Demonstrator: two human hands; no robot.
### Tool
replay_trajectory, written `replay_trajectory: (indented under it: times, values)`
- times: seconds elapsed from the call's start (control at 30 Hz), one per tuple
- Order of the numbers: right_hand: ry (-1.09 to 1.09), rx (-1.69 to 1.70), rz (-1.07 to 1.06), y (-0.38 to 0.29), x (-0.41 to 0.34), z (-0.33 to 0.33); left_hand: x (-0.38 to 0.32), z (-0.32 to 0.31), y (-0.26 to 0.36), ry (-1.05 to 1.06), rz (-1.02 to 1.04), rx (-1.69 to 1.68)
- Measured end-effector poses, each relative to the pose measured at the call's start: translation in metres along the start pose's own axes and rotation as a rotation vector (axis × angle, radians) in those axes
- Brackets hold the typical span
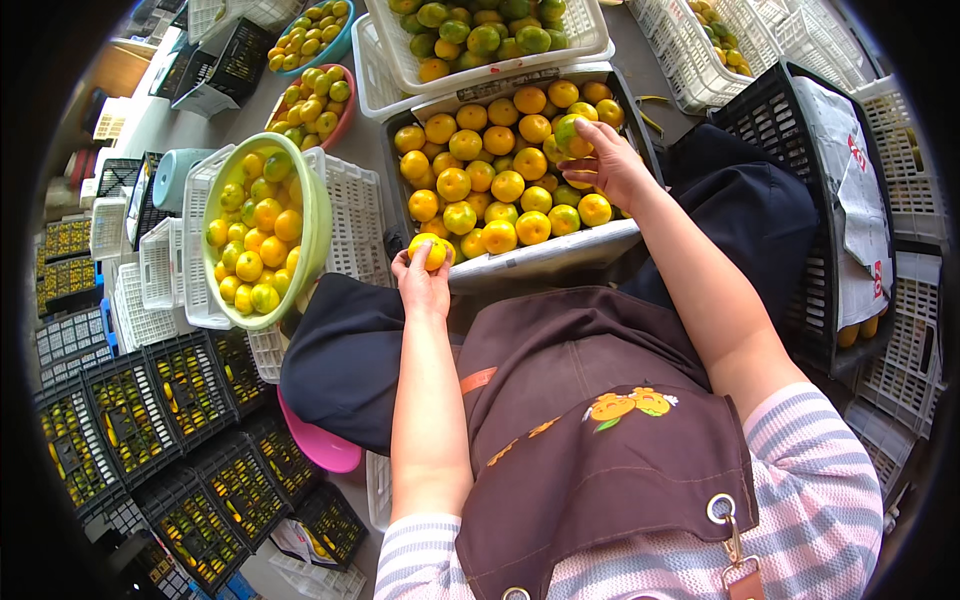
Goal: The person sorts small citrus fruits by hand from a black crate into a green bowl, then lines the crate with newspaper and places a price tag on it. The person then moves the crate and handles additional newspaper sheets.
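A black crate lined with newspaper (555,251) stands before me, filled with orange and yellow-green mandarins (508,186). At its near left corner my left hand (426,281) grips a yellow-orange mandarin (429,252) between thumb and fingers. Over the crate's right side, my right hand (609,161) holds a green and orange mandarin (573,136) at its fingertips. Left of the crate, a tilted light-green plastic basin (320,217) contains more mandarins, resting on white crates.
Beyond the black crate stands a white crate (491,75) of greener mandarins. Red (349,112) and blue (341,46) basins of fruit lie at the upper left. A newspaper-lined black crate (814,217) is at my right; stacked fruit crates (180,435) fill the lower left.
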State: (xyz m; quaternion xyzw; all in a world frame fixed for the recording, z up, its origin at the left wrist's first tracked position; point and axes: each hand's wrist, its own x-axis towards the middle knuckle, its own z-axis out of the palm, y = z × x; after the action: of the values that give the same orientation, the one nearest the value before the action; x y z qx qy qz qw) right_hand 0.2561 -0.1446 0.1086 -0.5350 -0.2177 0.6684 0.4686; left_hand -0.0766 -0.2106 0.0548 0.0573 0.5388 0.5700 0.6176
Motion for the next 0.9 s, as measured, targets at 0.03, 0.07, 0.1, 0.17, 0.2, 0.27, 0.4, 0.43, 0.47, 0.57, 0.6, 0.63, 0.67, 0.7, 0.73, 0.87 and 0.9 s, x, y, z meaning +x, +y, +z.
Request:
replay_trajectory:
  times: [0.03,0.07,0.1,0.17,0.2,0.27,0.4,0.43,0.47,0.57,0.6,0.63,0.67,0.7,0.73,0.87,0.9]
  values:
    - [0.034,-0.216,-0.005,0.005,0.004,0.002,-0.001,0.002,0.001,0.025,0.004,-0.019]
    - [0.045,-0.489,-0.072,0.02,0.008,0.014,-0.002,0.003,0.003,0.021,-0.018,-0.014]
    - [-0.062,-0.678,-0.062,0.035,0.01,0.022,-0.003,0.004,0.004,0.02,-0.036,-0.003]
    - [-0.166,-1.147,-0.287,0.067,0.019,0.047,-0.005,0.005,0.004,0.026,-0.036,0.018]
    - [-0.147,-1.089,-0.291,0.083,0.023,0.061,-0.006,0.004,0.003,0.031,-0.026,0.036]
    - [-0.104,-1.182,-0.496,0.101,0.036,0.08,-0.008,0.002,0.002,0.033,-0.023,0.072]
    - [-0.033,-1.49,-0.62,0.115,0.047,0.096,-0.004,-0.003,0.004,0.03,-0.016,0.087]
    - [-0.03,-1.482,-0.626,0.116,0.047,0.098,-0.002,-0.003,0.005,0.049,-0.006,0.079]
    - [-0.025,-1.477,-0.632,0.117,0.046,0.098,0.0,-0.002,0.006,0.031,0.008,0.081]
    - [0.022,-1.451,-0.677,0.121,0.041,0.101,0.005,0.004,0.004,0.005,0.053,0.13]
    - [0.026,-1.452,-0.648,0.122,0.039,0.102,0.005,0.007,0.003,-0.008,0.069,0.172]
    - [0.022,-1.465,-0.696,0.123,0.039,0.103,0.005,0.009,0.002,-0.022,0.085,0.21]
    - [0.003,-1.494,-0.692,0.123,0.039,0.104,0.005,0.011,0.001,-0.017,0.081,0.268]
    - [-0.012,-1.535,-0.658,0.121,0.039,0.103,0.004,0.013,0.0,-0.035,0.067,0.27]
    - [-0.038,-1.543,-0.673,0.118,0.041,0.103,0.004,0.014,0.0,-0.042,0.054,0.278]
    - [-0.044,-1.234,-0.57,0.093,0.056,0.088,0.004,0.016,0.001,-0.009,0.049,0.265]
    - [0.057,-1.061,-0.487,0.086,0.062,0.083,0.004,0.016,0.001,-0.024,0.065,0.258]
